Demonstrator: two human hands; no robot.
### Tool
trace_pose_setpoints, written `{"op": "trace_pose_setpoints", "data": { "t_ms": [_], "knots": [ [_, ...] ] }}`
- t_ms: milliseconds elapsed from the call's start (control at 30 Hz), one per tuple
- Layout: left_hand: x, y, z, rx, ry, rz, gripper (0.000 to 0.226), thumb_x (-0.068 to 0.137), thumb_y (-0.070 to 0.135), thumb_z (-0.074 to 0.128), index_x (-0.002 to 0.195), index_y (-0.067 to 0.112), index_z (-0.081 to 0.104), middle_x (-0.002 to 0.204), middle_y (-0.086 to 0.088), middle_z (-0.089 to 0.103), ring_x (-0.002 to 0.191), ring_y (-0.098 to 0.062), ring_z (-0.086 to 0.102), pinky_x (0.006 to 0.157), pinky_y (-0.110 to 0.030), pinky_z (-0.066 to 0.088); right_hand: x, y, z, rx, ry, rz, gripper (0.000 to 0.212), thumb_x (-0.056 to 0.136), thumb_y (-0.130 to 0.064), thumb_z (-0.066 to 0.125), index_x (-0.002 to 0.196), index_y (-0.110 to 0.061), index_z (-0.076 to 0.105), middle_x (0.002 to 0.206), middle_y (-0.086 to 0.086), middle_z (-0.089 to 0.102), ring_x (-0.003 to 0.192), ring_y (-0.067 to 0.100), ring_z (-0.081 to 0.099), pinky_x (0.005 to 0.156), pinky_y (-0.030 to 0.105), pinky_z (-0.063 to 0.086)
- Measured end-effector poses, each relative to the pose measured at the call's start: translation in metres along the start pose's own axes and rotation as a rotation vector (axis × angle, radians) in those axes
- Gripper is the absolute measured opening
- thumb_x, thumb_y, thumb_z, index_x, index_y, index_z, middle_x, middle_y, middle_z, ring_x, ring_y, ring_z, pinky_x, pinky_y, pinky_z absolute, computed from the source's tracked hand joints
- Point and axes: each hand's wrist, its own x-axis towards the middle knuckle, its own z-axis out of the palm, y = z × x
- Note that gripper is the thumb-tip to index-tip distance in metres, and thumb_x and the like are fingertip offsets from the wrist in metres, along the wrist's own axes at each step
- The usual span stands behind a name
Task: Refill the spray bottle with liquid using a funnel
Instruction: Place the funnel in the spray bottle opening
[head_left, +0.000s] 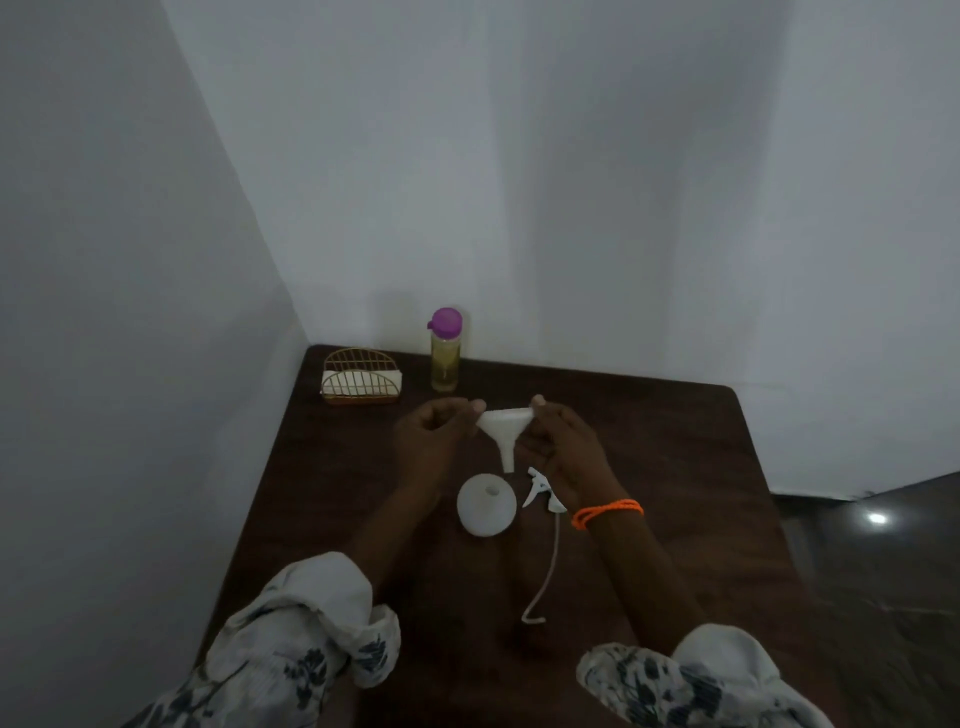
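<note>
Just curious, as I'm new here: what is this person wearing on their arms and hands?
Both hands, left and right, are bare, without gloves. The sleeves are white with a dark floral print, rolled up to about the elbows. An orange bracelet of thin strands circles the right wrist.

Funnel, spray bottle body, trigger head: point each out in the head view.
funnel (503, 422): head view, on the cone wall below the rim.
spray bottle body (485, 512): head view, on its white shoulder beside the open neck.
trigger head (540, 491): head view, on the sprayer's white body.

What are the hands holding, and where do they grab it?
Both hands hold the white funnel by the rim of its wide top: the left hand pinches one side, the right hand the other. Its spout points down.
</note>
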Motion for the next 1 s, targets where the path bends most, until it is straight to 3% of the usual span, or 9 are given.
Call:
{"op": "trace_pose_setpoints", "data": {
  "t_ms": [67, 133, 200, 400, 567, 867, 1000],
  "knots": [
    [-0.006, -0.001, -0.007, -0.024, -0.066, -0.062, 0.051, 0.068, 0.039, 0.092, 0.114, 0.028, 0.073, 0.105, 0.005, 0.078, 0.099, -0.012, 0.075, 0.085, -0.039, 0.062, -0.009, 0.004, -0.003, 0.036, -0.012, 0.001, 0.018, 0.092, -0.022, 0.071, 0.102, -0.008, 0.069, 0.088, 0.011, 0.075, 0.085, 0.023, 0.076, 0.071, 0.034, 0.061],
    [-0.01, -0.002, -0.012, -0.034, -0.102, -0.136, 0.069, 0.067, 0.034, 0.093, 0.129, 0.026, 0.065, 0.11, 0.005, 0.075, 0.105, -0.016, 0.073, 0.091, -0.043, 0.061, -0.017, 0.008, -0.005, 0.043, -0.001, -0.001, 0.019, 0.093, -0.014, 0.068, 0.109, -0.003, 0.068, 0.108, 0.021, 0.073, 0.099, 0.032, 0.074, 0.075, 0.037, 0.063],
    [-0.014, -0.004, -0.016, -0.053, -0.142, -0.18, 0.077, 0.064, 0.033, 0.095, 0.133, 0.025, 0.063, 0.115, 0.003, 0.074, 0.108, -0.019, 0.072, 0.095, -0.048, 0.06, -0.024, 0.013, -0.006, 0.04, 0.016, -0.005, 0.021, 0.094, -0.007, 0.065, 0.113, 0.002, 0.066, 0.118, 0.026, 0.069, 0.108, 0.037, 0.07, 0.079, 0.038, 0.063],
    [-0.03, -0.007, -0.02, -0.092, -0.297, -0.188, 0.065, 0.066, 0.043, 0.092, 0.122, 0.015, 0.073, 0.118, -0.009, 0.075, 0.109, -0.029, 0.073, 0.097, -0.056, 0.056, -0.035, 0.019, -0.01, -0.003, 0.033, -0.043, 0.025, 0.093, -0.006, 0.067, 0.116, 0.005, 0.066, 0.116, 0.025, 0.071, 0.104, 0.037, 0.072, 0.076, 0.038, 0.062],
    [-0.039, -0.007, -0.021, -0.145, -0.249, -0.2, 0.035, 0.091, 0.023, 0.074, 0.12, 0.005, 0.072, 0.113, -0.015, 0.076, 0.104, -0.029, 0.075, 0.096, -0.052, 0.058, -0.04, 0.023, -0.011, -0.032, 0.054, -0.061, 0.027, 0.091, -0.004, 0.068, 0.116, 0.008, 0.065, 0.117, 0.027, 0.069, 0.109, 0.042, 0.069, 0.094, 0.054, 0.057],
    [-0.042, -0.022, -0.022, -0.151, -0.199, -0.25, 0.031, 0.088, 0.021, 0.078, 0.115, 0.005, 0.075, 0.111, -0.014, 0.077, 0.101, -0.027, 0.076, 0.086, -0.043, 0.063, -0.043, 0.034, -0.017, -0.069, 0.064, -0.034, 0.02, 0.09, -0.005, 0.071, 0.108, 0.002, 0.071, 0.113, 0.024, 0.072, 0.107, 0.041, 0.07, 0.095, 0.057, 0.056],
    [-0.042, -0.03, -0.023, -0.158, -0.205, -0.271, 0.034, 0.086, 0.022, 0.079, 0.116, 0.006, 0.075, 0.112, -0.013, 0.077, 0.103, -0.026, 0.076, 0.085, -0.043, 0.063, -0.042, 0.041, -0.02, -0.063, 0.057, -0.021, 0.013, 0.091, -0.004, 0.068, 0.103, 0.0, 0.072, 0.112, 0.024, 0.072, 0.105, 0.04, 0.071, 0.089, 0.051, 0.059]
  ]
}}
